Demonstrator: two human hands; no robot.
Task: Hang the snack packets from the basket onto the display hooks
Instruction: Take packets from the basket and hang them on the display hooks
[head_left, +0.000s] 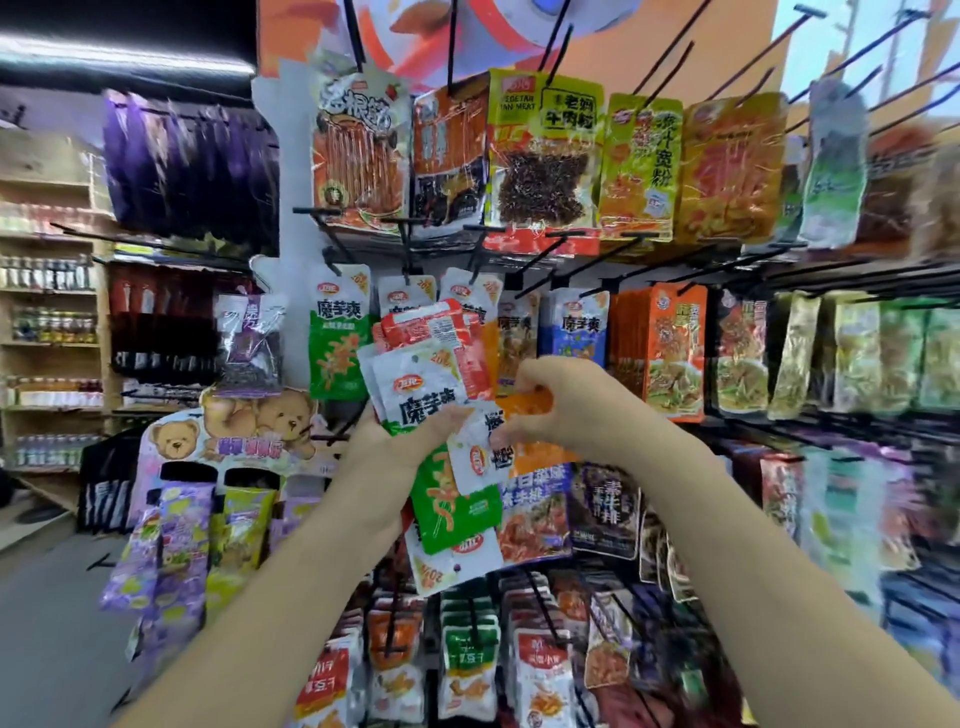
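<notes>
At the display hooks (404, 244): fan of snack packets (415, 387) clutched in left grip (400, 441), one white packet (479, 457) pinched by right grip (566, 410). Best peeled free singly, punched hole found first, then slid onto the matching hook.

The yellow packet (543, 150) up top reads "VEGETARIAN MEAT" and "牛肉粒". The yellow-green packet (641, 166) beside it reads "宽粉". "魔芋爽" stands on the green packet (337, 332), the blue packet (576, 327) and the white packet (415, 400), whose corner shows "20%". The dark packet (605, 509) reads "素牛排".
</notes>
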